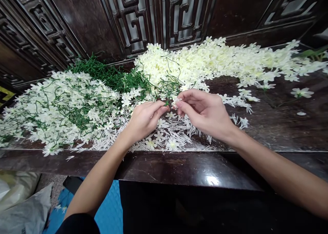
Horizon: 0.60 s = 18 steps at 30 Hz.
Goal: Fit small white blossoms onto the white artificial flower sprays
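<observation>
My left hand (146, 119) is closed in a pinch on a green plastic stem (166, 104), whose tip shows just past the thumb and forefinger. Facing it across a small gap, my right hand (205, 112) pinches a small white artificial flower (176, 102). Both hands hover over loose white stamen pieces (176, 131) scattered on the dark wooden bench (284, 124). Beside my left hand spreads a big heap of white flowers on green stems (66, 107). Behind my hands lies a long pile of cream flower heads (194, 64).
A tangle of bare green stems (102, 71) lies at the back left. Carved dark wood panels (133, 18) rise behind the bench. One stemmed flower (302, 92) lies at the right. Below are plastic bags (25, 206) and a blue mat (110, 206).
</observation>
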Each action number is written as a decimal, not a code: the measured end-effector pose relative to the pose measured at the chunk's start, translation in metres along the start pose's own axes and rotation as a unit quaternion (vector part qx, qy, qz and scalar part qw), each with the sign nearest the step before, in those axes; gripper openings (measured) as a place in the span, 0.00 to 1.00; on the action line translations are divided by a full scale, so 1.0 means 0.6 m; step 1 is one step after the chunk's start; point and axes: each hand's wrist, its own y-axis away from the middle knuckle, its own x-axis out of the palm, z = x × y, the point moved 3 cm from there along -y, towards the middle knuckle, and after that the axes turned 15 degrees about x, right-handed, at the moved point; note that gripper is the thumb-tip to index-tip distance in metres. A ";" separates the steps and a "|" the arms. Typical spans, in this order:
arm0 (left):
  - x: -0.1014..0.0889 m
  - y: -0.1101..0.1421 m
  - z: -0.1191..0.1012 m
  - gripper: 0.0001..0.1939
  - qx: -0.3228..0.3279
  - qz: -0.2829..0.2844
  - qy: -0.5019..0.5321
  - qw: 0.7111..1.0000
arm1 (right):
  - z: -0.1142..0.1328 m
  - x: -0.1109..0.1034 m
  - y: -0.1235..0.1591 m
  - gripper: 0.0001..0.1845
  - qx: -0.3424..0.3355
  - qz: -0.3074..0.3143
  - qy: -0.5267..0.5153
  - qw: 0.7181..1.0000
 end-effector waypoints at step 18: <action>0.012 0.005 0.013 0.11 0.075 0.029 -0.086 0.993 | 0.000 0.006 0.001 0.07 -0.140 -0.025 0.200 0.970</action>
